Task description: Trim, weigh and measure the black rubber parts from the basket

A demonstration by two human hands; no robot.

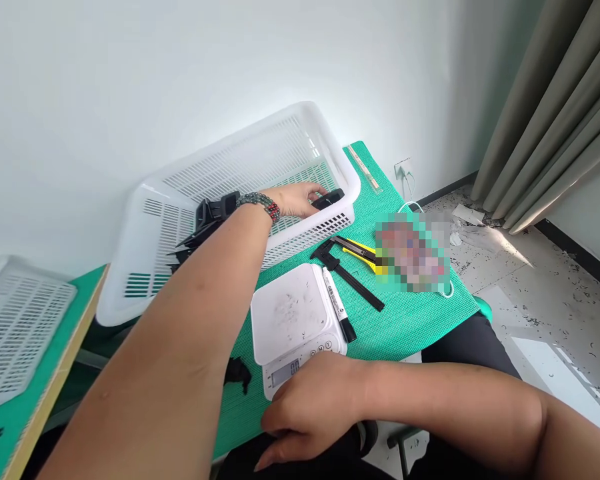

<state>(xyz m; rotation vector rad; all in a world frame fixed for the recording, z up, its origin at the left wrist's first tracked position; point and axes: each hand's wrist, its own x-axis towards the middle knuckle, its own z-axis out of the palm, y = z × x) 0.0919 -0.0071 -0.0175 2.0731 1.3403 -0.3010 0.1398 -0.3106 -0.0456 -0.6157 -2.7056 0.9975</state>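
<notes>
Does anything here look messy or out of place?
Yes: dark specks litter the plate of the white scale, and dark scraps are scattered across the floor beyond the green-covered table. Both look like unswept debris.

We see a translucent white basket [351, 180], its walls patterned with rows of slots, holding solid black pieces [213, 212] above a green, fine-woven table cover [405, 327]. Dark flecks speckle the white scale [290, 300], which has a grey display. Beside it we find a white marker [335, 300] with black print and a black cap, a black caliper [357, 287] and a yellow-and-black cutter [363, 252]. Grey-green and red beads dot the bracelet [263, 202]; grey-brown curtains [545, 100] meet a pale wall [130, 67].
</notes>
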